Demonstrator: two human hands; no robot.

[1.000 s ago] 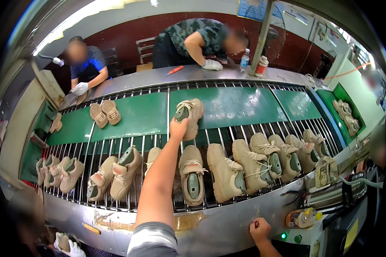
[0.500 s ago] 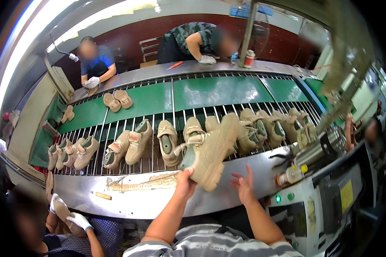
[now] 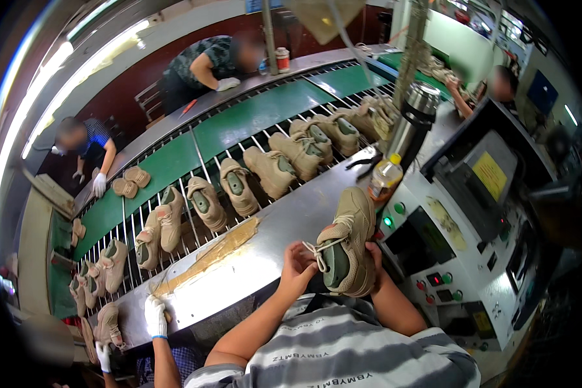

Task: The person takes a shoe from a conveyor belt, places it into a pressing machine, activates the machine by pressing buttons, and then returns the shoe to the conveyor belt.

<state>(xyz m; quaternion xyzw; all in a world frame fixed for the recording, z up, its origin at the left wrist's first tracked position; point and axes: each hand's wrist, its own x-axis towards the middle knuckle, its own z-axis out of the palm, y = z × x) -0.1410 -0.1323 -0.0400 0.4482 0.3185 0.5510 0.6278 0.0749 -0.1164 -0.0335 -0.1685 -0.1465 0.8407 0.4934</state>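
Upright before me is a beige lace-up sneaker (image 3: pixel 354 236), its toe pointing away and the green lining showing in its opening. My right hand (image 3: pixel 376 262) grips it along the right side near the heel, with most of the fingers hidden behind it. At the shoe's left, my left hand (image 3: pixel 296 264) is curled, its fingertips at the pale shoelace (image 3: pixel 321 251) and seemingly pinching it. More beige sneakers (image 3: pixel 269 169) stand on the metal-rod conveyor (image 3: pixel 186 244) beyond my hands.
A steel ledge (image 3: pixel 284 231) with a torn brown tape strip (image 3: pixel 210 252) runs alongside. On the right stand a bottle with a yellow cap (image 3: pixel 386 176), a steel thermos (image 3: pixel 420 110) and a control machine (image 3: pixel 433 258). A co-worker's gloved hand (image 3: pixel 155 315) rests at the left.
The sneaker has come off its tilt above the conveyor, nearer to me and rightward, passing from my left hand to my right. My view has turned right.
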